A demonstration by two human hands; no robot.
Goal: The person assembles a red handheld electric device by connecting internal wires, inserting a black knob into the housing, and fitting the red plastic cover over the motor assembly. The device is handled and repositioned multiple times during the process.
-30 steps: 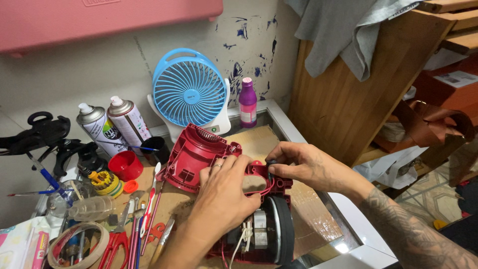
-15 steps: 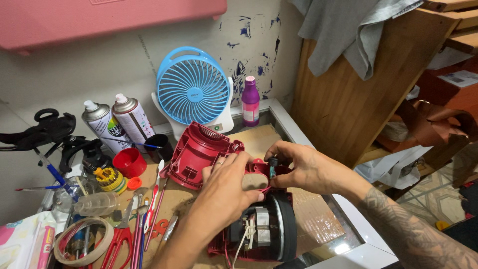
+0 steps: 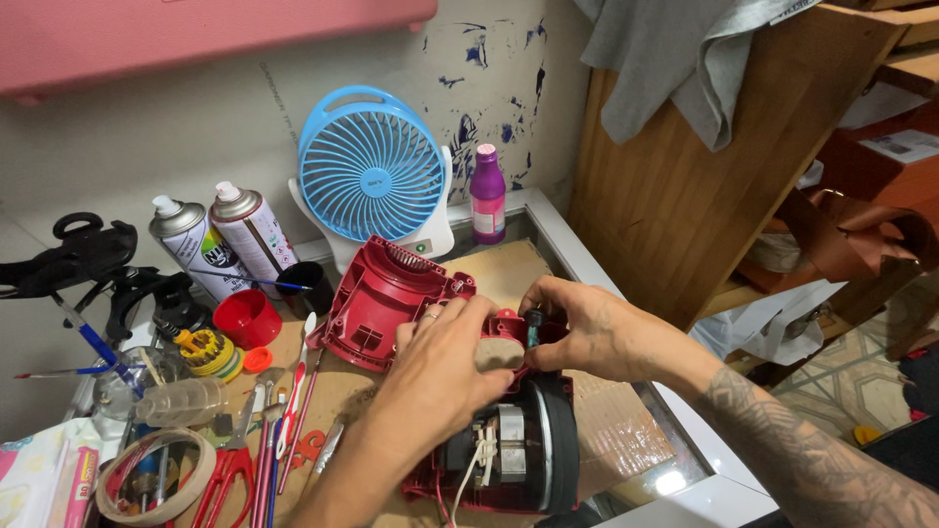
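A red plastic appliance housing (image 3: 386, 298) lies open on the bench, with its motor and black wheel (image 3: 528, 445) toward me. My left hand (image 3: 440, 362) rests on top of the red body, fingers curled over a pale pad near the middle. My right hand (image 3: 587, 328) grips the red body's far side and pinches a small dark part (image 3: 533, 323) between thumb and fingers. White wires (image 3: 474, 460) trail from the motor.
A blue desk fan (image 3: 372, 166), a purple bottle (image 3: 487, 196) and two spray cans (image 3: 220, 240) stand at the back. A red cup (image 3: 245, 318), scissors (image 3: 230, 474), tape roll (image 3: 161, 479) and brushes crowd the left. A wooden board (image 3: 685, 196) leans at the right.
The view has shifted slightly. My right hand's fingers have closed in on the small dark part at the red body's edge; my left hand stays pressed on top.
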